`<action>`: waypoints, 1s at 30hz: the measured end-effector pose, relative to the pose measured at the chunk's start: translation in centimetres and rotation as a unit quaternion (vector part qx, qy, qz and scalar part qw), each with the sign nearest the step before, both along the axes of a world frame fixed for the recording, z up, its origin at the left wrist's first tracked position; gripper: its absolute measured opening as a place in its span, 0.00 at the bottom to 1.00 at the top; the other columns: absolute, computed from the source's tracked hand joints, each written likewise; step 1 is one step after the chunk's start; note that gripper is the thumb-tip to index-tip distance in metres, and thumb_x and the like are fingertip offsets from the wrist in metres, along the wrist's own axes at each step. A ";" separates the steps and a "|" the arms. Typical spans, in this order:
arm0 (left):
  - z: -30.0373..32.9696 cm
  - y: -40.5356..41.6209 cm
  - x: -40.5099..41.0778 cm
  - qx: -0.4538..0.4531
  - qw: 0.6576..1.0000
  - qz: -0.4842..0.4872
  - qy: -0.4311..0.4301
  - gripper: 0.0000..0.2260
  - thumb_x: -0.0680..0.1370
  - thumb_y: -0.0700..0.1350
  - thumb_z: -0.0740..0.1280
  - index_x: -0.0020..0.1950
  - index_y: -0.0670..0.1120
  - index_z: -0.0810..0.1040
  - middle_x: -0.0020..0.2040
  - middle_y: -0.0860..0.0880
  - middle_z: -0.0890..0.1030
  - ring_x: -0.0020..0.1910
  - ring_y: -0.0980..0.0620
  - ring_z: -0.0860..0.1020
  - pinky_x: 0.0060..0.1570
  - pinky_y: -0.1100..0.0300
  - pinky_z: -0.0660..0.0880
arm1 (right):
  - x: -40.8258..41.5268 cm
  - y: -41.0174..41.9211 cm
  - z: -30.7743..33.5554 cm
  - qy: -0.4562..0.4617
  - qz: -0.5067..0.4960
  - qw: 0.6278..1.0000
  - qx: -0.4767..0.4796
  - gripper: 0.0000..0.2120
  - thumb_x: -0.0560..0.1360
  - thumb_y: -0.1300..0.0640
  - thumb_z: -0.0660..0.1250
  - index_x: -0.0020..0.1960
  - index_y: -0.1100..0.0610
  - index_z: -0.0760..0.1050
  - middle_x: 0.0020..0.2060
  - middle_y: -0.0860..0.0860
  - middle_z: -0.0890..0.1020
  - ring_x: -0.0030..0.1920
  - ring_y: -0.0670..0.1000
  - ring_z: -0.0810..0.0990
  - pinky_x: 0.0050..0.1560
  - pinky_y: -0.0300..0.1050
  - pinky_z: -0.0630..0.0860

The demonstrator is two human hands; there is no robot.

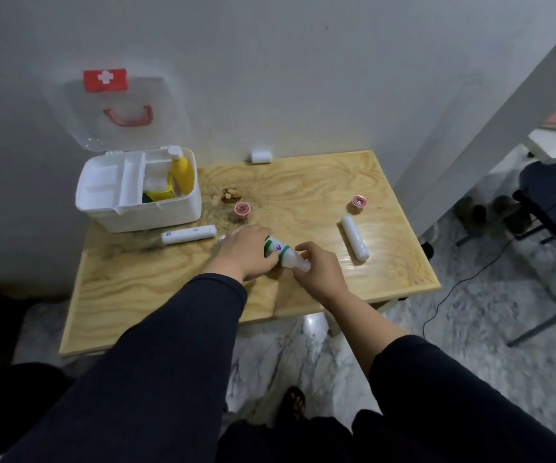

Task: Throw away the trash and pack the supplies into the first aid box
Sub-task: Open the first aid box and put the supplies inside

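A white bottle with green bands [282, 251] lies tilted over the middle of the wooden table [176, 295]. My left hand [244, 250] grips its body and my right hand [316, 270] holds its cap end. The white first aid box [156, 213] stands open at the table's back left, with a yellow bottle [182, 173] and a yellow-green packet inside. A white bandage roll [188, 234] lies in front of the box. Another wrapped roll [355, 237] lies to the right. Two small red cups [242, 210] [358, 203] sit on the table.
The box's clear lid [116, 108] with red handle leans against the wall. A brown stain or scrap [229, 194] lies by the box. A white clip [260, 155] sits at the table's back edge. A chair [550, 208], shoes and a cable are on the floor to the right.
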State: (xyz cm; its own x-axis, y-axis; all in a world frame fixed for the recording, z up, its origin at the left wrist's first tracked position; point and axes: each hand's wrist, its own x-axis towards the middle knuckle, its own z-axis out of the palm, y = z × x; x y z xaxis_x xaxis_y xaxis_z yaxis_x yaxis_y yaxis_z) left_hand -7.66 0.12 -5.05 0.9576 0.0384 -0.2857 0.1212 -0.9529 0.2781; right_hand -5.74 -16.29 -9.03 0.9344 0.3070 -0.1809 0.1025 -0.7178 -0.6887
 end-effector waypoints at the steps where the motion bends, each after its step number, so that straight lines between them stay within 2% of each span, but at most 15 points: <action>1: 0.2 0.2 -0.1 0.000 1.000 0.005 -0.001 0.22 0.77 0.53 0.62 0.69 0.47 0.71 0.67 0.48 0.74 0.65 0.44 0.72 0.62 0.52 0.69 | 0.5 0.0 0.4 -0.013 -0.008 1.000 0.008 0.17 0.69 0.61 0.68 0.58 0.58 0.76 0.49 0.56 0.84 0.50 0.56 0.81 0.48 0.44 0.74; 4: 1.0 0.9 -0.4 -0.007 1.000 0.025 -0.006 0.20 0.76 0.54 0.62 0.65 0.47 0.73 0.63 0.47 0.76 0.61 0.43 0.75 0.57 0.51 0.71 | 2.1 0.6 2.1 -0.044 -0.024 0.998 0.047 0.14 0.69 0.62 0.71 0.54 0.59 0.79 0.48 0.56 0.85 0.45 0.50 0.79 0.50 0.44 0.76; 6: 1.8 1.4 -0.4 -0.004 0.999 0.033 -0.007 0.22 0.77 0.54 0.62 0.68 0.46 0.71 0.67 0.46 0.74 0.64 0.43 0.73 0.60 0.50 0.71 | 3.0 1.5 3.6 -0.059 -0.019 0.995 0.077 0.13 0.69 0.63 0.71 0.53 0.59 0.80 0.47 0.55 0.85 0.43 0.47 0.78 0.49 0.44 0.78; 7: 2.2 1.8 -0.5 0.000 0.999 0.039 -0.008 0.23 0.77 0.54 0.62 0.70 0.47 0.70 0.69 0.47 0.72 0.66 0.43 0.72 0.63 0.50 0.70 | 3.4 2.1 4.4 -0.060 -0.017 0.994 0.091 0.13 0.69 0.64 0.71 0.54 0.58 0.80 0.47 0.55 0.85 0.44 0.47 0.79 0.47 0.42 0.77; 9: 3.2 2.6 -0.7 0.010 0.998 0.053 -0.028 0.23 0.78 0.53 0.61 0.72 0.47 0.68 0.72 0.48 0.70 0.69 0.44 0.69 0.65 0.52 0.66 | 4.1 3.4 5.5 -0.053 -0.014 0.992 0.112 0.14 0.71 0.64 0.71 0.56 0.57 0.80 0.49 0.54 0.85 0.47 0.48 0.81 0.47 0.38 0.75; 12: 4.5 4.7 -1.0 0.021 0.995 0.070 -0.068 0.22 0.78 0.52 0.61 0.72 0.48 0.68 0.71 0.48 0.71 0.69 0.45 0.69 0.67 0.53 0.65 | 5.0 5.8 7.3 -0.062 -0.014 0.988 0.137 0.16 0.73 0.62 0.70 0.60 0.56 0.78 0.52 0.55 0.84 0.53 0.51 0.82 0.55 0.46 0.79; 14: 5.3 6.5 -1.3 0.034 0.993 0.083 -0.078 0.24 0.78 0.50 0.61 0.74 0.47 0.65 0.74 0.48 0.67 0.72 0.46 0.66 0.70 0.53 0.62 | 5.4 7.7 8.8 -0.074 -0.014 0.985 0.154 0.16 0.74 0.60 0.69 0.62 0.56 0.77 0.52 0.56 0.84 0.54 0.52 0.81 0.57 0.48 0.79; 19: 6.3 11.4 -2.2 0.050 0.988 0.125 -0.076 0.22 0.78 0.50 0.63 0.71 0.46 0.67 0.69 0.46 0.72 0.66 0.42 0.71 0.63 0.50 0.69 | 5.9 13.6 12.5 -0.109 0.007 0.974 0.201 0.15 0.74 0.60 0.69 0.61 0.56 0.77 0.52 0.56 0.84 0.53 0.52 0.82 0.57 0.48 0.79; 23: 6.2 15.3 -2.9 0.037 0.984 0.154 -0.079 0.22 0.79 0.52 0.62 0.71 0.46 0.67 0.70 0.45 0.71 0.66 0.41 0.71 0.64 0.49 0.69 | 6.0 18.3 13.2 -0.114 0.020 0.970 0.215 0.15 0.74 0.60 0.69 0.60 0.56 0.77 0.52 0.55 0.84 0.53 0.51 0.82 0.57 0.47 0.79; 26: 5.6 17.8 -3.0 0.035 0.983 0.166 -0.068 0.25 0.80 0.54 0.61 0.75 0.46 0.62 0.74 0.45 0.66 0.70 0.40 0.68 0.69 0.48 0.64 | 6.0 21.2 12.6 -0.107 0.024 0.972 0.206 0.14 0.74 0.59 0.69 0.60 0.56 0.77 0.52 0.55 0.83 0.54 0.51 0.81 0.58 0.48 0.79; 30: 4.3 20.2 -2.5 0.037 0.988 0.146 -0.044 0.31 0.80 0.59 0.57 0.78 0.45 0.53 0.79 0.45 0.54 0.77 0.44 0.55 0.76 0.49 0.50 | 6.1 24.1 10.9 -0.107 0.024 0.978 0.177 0.14 0.74 0.60 0.68 0.60 0.57 0.76 0.52 0.55 0.83 0.54 0.52 0.81 0.58 0.47 0.78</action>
State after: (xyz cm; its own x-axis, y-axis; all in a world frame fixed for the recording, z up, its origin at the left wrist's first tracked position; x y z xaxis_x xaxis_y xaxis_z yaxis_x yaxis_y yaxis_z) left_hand -10.19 20.34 -0.76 0.9232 0.3348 -0.1888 0.3732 -0.8984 0.2315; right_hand 0.33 7.83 1.91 0.9220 0.3594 0.1438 0.3000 -0.4286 -0.8522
